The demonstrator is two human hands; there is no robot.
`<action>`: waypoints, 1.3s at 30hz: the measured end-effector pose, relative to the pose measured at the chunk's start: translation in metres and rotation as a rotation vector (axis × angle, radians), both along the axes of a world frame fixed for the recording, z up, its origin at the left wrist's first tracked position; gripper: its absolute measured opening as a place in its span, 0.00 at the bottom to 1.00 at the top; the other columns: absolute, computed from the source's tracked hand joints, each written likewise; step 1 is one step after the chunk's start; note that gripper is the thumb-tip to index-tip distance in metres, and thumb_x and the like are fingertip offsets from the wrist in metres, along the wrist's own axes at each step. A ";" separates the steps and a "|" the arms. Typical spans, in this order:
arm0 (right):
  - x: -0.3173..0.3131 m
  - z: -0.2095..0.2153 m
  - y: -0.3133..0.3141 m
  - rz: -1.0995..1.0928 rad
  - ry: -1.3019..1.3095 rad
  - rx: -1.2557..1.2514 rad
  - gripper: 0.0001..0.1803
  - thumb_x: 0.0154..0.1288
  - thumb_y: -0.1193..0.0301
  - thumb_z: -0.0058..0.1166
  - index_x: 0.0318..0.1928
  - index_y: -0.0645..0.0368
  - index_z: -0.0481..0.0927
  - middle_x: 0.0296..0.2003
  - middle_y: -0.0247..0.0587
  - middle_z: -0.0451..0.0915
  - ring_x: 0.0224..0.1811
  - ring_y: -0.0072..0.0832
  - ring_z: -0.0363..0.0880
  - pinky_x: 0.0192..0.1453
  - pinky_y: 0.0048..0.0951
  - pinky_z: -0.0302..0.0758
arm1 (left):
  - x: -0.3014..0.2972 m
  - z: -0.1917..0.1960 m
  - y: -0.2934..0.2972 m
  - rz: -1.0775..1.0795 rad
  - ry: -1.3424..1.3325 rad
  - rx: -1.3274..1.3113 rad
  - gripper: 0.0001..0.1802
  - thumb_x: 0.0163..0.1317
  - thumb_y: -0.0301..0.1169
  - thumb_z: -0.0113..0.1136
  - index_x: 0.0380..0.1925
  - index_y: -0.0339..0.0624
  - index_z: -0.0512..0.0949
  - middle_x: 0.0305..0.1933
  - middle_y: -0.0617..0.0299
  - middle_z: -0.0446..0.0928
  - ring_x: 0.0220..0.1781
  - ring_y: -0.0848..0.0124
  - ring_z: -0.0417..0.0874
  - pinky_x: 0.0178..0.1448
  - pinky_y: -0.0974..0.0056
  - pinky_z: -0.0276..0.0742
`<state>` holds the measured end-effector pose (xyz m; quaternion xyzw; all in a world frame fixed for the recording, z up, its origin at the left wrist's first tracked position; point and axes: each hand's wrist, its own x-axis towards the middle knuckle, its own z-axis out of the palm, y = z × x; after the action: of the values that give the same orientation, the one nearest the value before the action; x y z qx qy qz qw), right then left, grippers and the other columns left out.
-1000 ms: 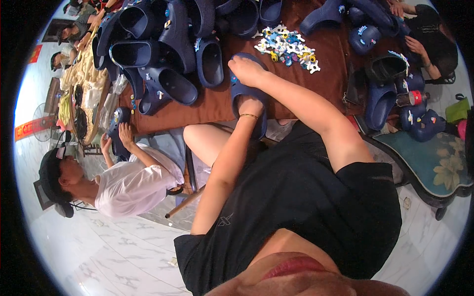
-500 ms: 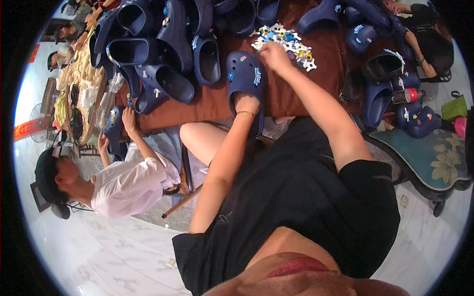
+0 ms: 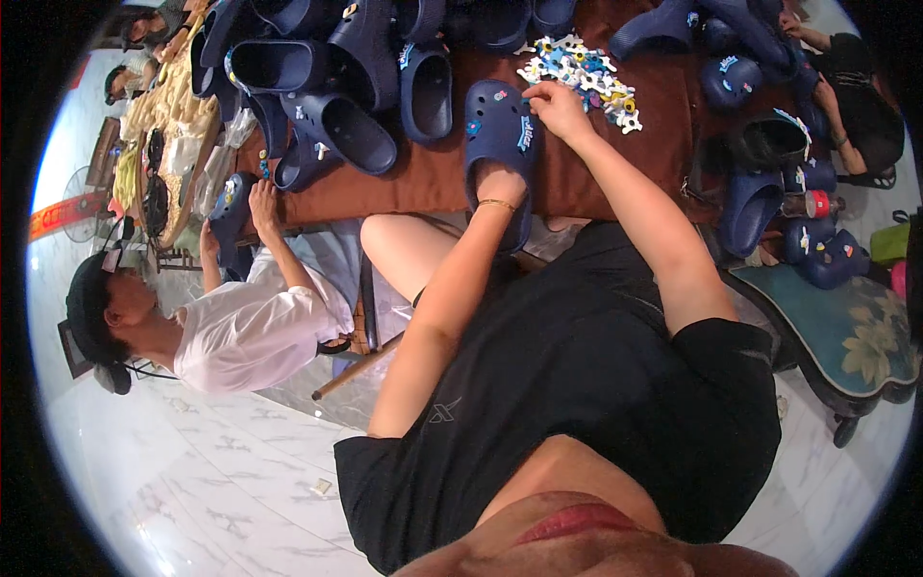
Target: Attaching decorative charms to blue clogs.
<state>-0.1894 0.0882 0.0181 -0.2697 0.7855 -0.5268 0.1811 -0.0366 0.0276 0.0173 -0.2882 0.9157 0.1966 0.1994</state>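
My left hand [image 3: 500, 183] is pushed into the opening of a navy clog [image 3: 496, 123] and holds it toe-away; its fingers are hidden inside. Colourful charms and a pale blue lettered charm [image 3: 526, 134] sit on the clog's holed upper. Close by the right side of the toe, my right hand [image 3: 560, 111] has thumb and forefinger pinched together. Whatever may be between those fingertips is too small to make out. Just beyond that hand lies a pile of small white, yellow and blue charms [image 3: 586, 77] on the brown table cover [image 3: 577, 183].
Several navy clogs [image 3: 358, 135] crowd the table's left and far side, with more [image 3: 750, 212] at the right. To the left, a person in a white shirt [image 3: 255, 332] handles another clog [image 3: 231, 212]. A cushioned stool [image 3: 836, 332] and a bottle [image 3: 810, 204] are on the right.
The whole view has shifted, so the table things appear farther right and higher. My left hand is still inside the clog. My right hand remains beside its toe, with the pinching fingers showing more clearly.
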 end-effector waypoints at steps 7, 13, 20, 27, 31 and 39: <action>0.023 -0.003 -0.009 -0.046 0.604 -0.092 0.03 0.49 0.74 0.52 0.27 0.58 0.77 0.28 0.42 0.75 0.33 0.40 0.75 0.38 0.37 0.72 | 0.000 0.009 0.000 0.072 0.025 0.027 0.19 0.54 0.32 0.38 0.31 0.33 0.79 0.39 0.42 0.76 0.43 0.52 0.78 0.50 0.54 0.70; 0.035 0.005 -0.003 0.022 0.838 -0.038 0.03 0.48 0.74 0.51 0.26 0.57 0.77 0.28 0.39 0.75 0.33 0.35 0.74 0.37 0.34 0.70 | 0.000 0.000 -0.002 -0.077 0.010 0.019 0.18 0.54 0.32 0.40 0.31 0.35 0.80 0.39 0.43 0.76 0.41 0.52 0.79 0.46 0.54 0.73; 0.058 0.037 -0.022 0.294 1.103 0.485 0.28 0.55 0.73 0.38 0.60 0.50 0.61 0.20 0.37 0.77 0.27 0.33 0.75 0.36 0.32 0.65 | -0.004 -0.012 -0.009 -0.129 -0.090 0.046 0.19 0.55 0.34 0.41 0.35 0.34 0.78 0.43 0.42 0.75 0.47 0.51 0.75 0.52 0.54 0.68; 0.055 0.051 -0.013 0.327 0.768 0.452 0.33 0.50 0.74 0.46 0.60 0.52 0.58 0.28 0.49 0.78 0.31 0.42 0.77 0.35 0.41 0.68 | 0.001 -0.011 -0.005 -0.041 -0.033 -0.004 0.15 0.53 0.32 0.48 0.35 0.34 0.78 0.44 0.43 0.74 0.47 0.53 0.76 0.50 0.57 0.72; 0.050 0.006 0.044 0.094 0.364 -0.009 0.23 0.54 0.71 0.49 0.53 0.62 0.66 0.46 0.54 0.71 0.48 0.48 0.71 0.52 0.37 0.67 | 0.023 0.014 0.007 -0.202 0.256 -0.047 0.15 0.51 0.30 0.53 0.38 0.35 0.75 0.40 0.45 0.74 0.43 0.56 0.76 0.46 0.57 0.72; 0.077 -0.023 0.095 -0.002 0.049 -0.026 0.14 0.57 0.69 0.50 0.43 0.62 0.73 0.36 0.47 0.74 0.31 0.31 0.76 0.37 0.29 0.71 | 0.115 0.005 0.011 0.308 0.917 -0.084 0.27 0.43 0.37 0.64 0.42 0.33 0.70 0.38 0.48 0.72 0.40 0.55 0.73 0.44 0.59 0.69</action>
<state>-0.1124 0.1835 -0.0047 -0.2841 0.7830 -0.5305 0.1576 0.0786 0.0383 0.0222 -0.3119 0.8631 0.2935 -0.2677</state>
